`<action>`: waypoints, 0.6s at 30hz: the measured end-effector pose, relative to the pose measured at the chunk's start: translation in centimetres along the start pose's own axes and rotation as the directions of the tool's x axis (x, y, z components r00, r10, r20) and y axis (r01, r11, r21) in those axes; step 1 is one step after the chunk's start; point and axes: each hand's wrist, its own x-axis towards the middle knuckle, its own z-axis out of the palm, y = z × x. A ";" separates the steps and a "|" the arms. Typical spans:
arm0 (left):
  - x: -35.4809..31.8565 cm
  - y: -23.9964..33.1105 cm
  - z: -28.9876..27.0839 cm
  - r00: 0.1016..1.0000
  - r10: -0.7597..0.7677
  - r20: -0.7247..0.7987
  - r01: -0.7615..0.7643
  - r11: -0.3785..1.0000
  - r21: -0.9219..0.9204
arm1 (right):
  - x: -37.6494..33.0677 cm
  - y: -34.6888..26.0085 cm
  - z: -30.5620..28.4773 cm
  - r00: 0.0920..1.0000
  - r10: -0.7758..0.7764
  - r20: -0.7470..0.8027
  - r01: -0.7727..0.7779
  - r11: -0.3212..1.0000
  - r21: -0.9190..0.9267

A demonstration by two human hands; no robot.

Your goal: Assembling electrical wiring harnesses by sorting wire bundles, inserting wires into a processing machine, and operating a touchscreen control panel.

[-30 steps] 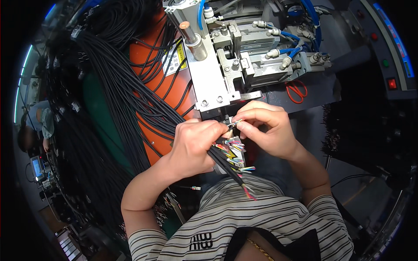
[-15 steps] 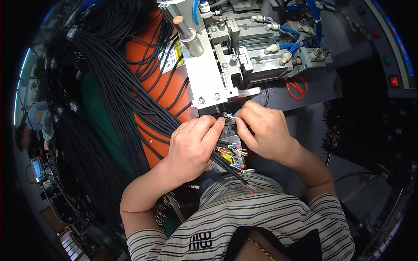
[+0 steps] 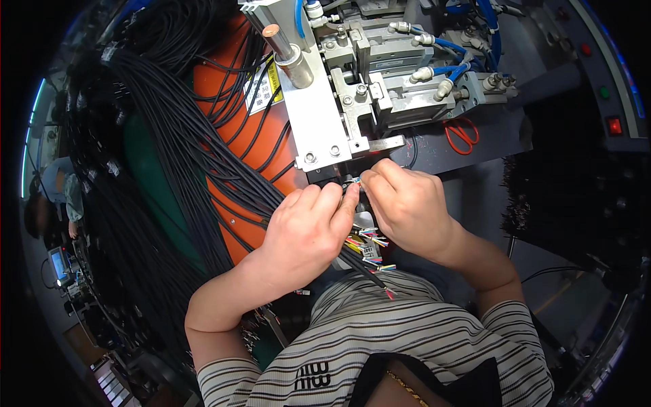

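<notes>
My left hand is closed, thumb and forefinger pinched at the end of a black cable. Thin coloured wires show between the two hands, just under the front of the metal machine. My right hand pinches these wires from the other side, its fingertips close to my left thumb. How much of the cable end lies inside the fingers is hidden. Below my left hand, several more black cables stick out toward my shirt, their stripped ends fanned into coloured wires.
Thick bundles of black cables run over the orange surface at left. Pneumatic cylinders with blue hoses stand at the back. Red-handled scissors lie to the right, below a control panel. Another person is at far left.
Both hands have drawn closer together at the wire ends. My left hand has shifted slightly to the right, and the coloured wires are now more covered by fingers.
</notes>
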 end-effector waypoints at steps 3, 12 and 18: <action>0.4 0.2 -0.1 1.000 0.011 0.018 -0.012 0.999 0.053 | 0.7 -0.2 -0.8 0.995 0.037 0.093 -0.033 0.998 -0.045; 1.0 0.3 -0.8 0.995 0.018 0.097 -0.025 0.996 0.081 | 1.3 0.9 -1.2 0.983 0.030 0.182 -0.026 0.999 -0.026; 0.3 -0.6 -0.1 0.999 0.007 0.033 -0.006 0.999 -0.033 | 0.0 0.9 0.4 0.995 0.080 -0.054 -0.068 0.979 0.192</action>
